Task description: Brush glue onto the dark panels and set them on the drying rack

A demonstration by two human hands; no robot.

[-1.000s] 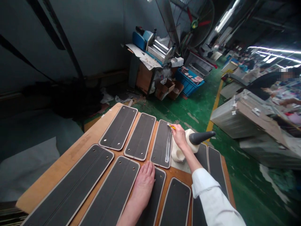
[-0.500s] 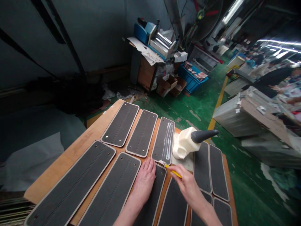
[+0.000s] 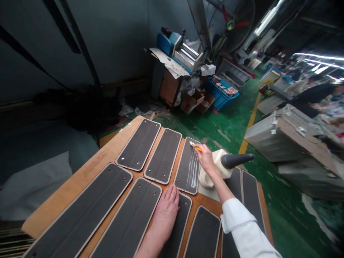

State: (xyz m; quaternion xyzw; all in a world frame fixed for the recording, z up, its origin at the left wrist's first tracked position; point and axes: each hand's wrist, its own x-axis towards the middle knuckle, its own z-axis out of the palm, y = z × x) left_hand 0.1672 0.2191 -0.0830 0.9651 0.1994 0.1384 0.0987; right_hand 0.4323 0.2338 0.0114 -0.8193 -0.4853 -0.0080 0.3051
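My right hand [image 3: 205, 157] holds a thin yellow-handled brush [image 3: 197, 147], its white-coated tip at the far end of a dark grey panel [image 3: 182, 161] with a pale border. Wet white streaks run lengthwise along that panel's right half. My left hand [image 3: 168, 208] lies flat, fingers outstretched, on a lower panel [image 3: 177, 229] and near the streaked panel's lower edge. Just right of the streaked panel, a cream container [image 3: 221, 163] with a dark grey spout lies tilted, partly behind my right forearm. Several similar panels, such as a long one [image 3: 80, 211], lie around on the brown board [image 3: 107, 141].
Beyond the board, a roller machine [image 3: 186, 55] stands on a cabinet beside cardboard boxes [image 3: 192, 100] and a blue crate [image 3: 221, 93]. Grey-sided workbenches [image 3: 268, 132] stand at the right on the green floor. A person's dark sleeve [image 3: 311, 98] shows at the far right.
My right hand has moved with the brush from the near end of the streaked panel up to its far end. A white sleeve now shows. My left hand has stayed about the same.
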